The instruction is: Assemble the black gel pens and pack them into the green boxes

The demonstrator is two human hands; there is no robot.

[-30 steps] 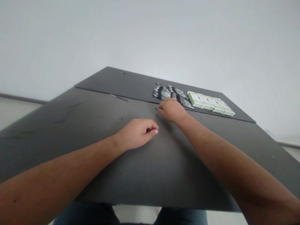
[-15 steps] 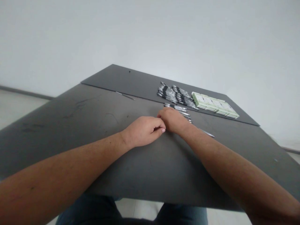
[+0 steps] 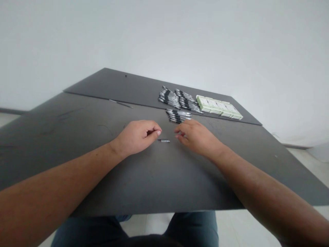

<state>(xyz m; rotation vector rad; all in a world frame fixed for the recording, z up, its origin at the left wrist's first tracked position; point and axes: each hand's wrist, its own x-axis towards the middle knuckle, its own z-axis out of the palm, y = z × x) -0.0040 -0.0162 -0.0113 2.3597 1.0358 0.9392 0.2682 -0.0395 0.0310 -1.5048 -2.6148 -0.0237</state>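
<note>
Silver pen tip between curled left hand, half-open right hand; neither grips it

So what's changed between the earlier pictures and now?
The hands, touching half a second ago, have parted: the left hand sits loosely curled, and the right hand sits open, holding nothing visible. The strung-out pens now form a small bunch of pens, and a short pen lies between the hands. The two large pen piles and pale green tray stayed as they were.
</note>
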